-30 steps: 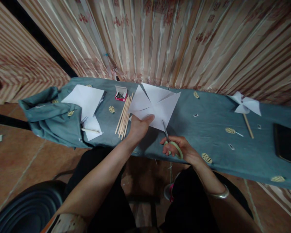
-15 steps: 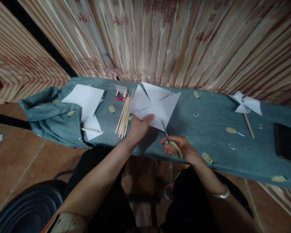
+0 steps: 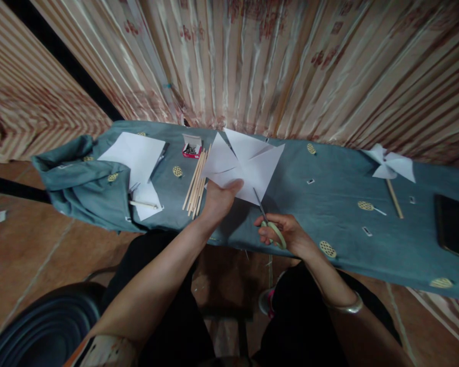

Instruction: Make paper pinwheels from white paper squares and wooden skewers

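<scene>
My left hand (image 3: 222, 196) grips the lower left edge of a white paper sheet (image 3: 248, 160), thumb on top and the other fingers hidden below. Slits run from several of the sheet's corners toward its middle. My right hand (image 3: 281, 232) is closed on scissors (image 3: 275, 233) with pale green handles. Their blades point up and left, at the sheet's lower corner. Just left of the sheet lies a bundle of thin wooden sticks (image 3: 194, 186). A small red and white box (image 3: 192, 146) of metal pins stands open behind them.
A finished paper pinwheel (image 3: 390, 165) on a stick lies at the right, with a dark phone or tablet (image 3: 455, 224) beyond it. Other white paper (image 3: 135, 153) and a pen-like stick (image 3: 143, 205) lie left on the green cloth (image 3: 298, 199). A pleated curtain (image 3: 245, 66) hangs behind.
Almost nothing differs. The scissors and my right hand have shifted very slightly; my left hand keeps its hold on the paper.
</scene>
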Demonstrator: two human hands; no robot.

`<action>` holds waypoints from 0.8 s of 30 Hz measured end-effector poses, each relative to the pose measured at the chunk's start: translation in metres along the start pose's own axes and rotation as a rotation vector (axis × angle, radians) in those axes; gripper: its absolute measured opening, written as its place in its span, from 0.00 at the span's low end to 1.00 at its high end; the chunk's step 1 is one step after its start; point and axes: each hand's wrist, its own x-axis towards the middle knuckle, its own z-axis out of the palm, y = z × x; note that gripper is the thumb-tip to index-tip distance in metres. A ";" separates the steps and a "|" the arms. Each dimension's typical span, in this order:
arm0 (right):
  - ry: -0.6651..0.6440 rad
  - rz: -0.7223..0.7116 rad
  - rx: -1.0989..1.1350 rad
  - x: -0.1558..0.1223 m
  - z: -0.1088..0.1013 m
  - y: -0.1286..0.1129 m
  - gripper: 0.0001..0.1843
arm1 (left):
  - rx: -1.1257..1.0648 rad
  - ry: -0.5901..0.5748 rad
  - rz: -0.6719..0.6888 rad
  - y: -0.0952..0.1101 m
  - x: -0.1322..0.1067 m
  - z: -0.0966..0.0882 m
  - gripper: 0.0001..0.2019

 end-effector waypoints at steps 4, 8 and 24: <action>0.004 0.004 0.012 0.001 0.000 0.002 0.23 | -0.001 0.025 -0.011 -0.002 0.001 0.000 0.24; 0.012 -0.012 -0.013 0.002 -0.001 0.003 0.22 | 0.003 0.020 0.006 -0.003 0.002 -0.001 0.23; 0.007 -0.042 -0.031 0.001 0.000 0.002 0.23 | 0.044 -0.019 -0.045 -0.001 -0.005 0.001 0.21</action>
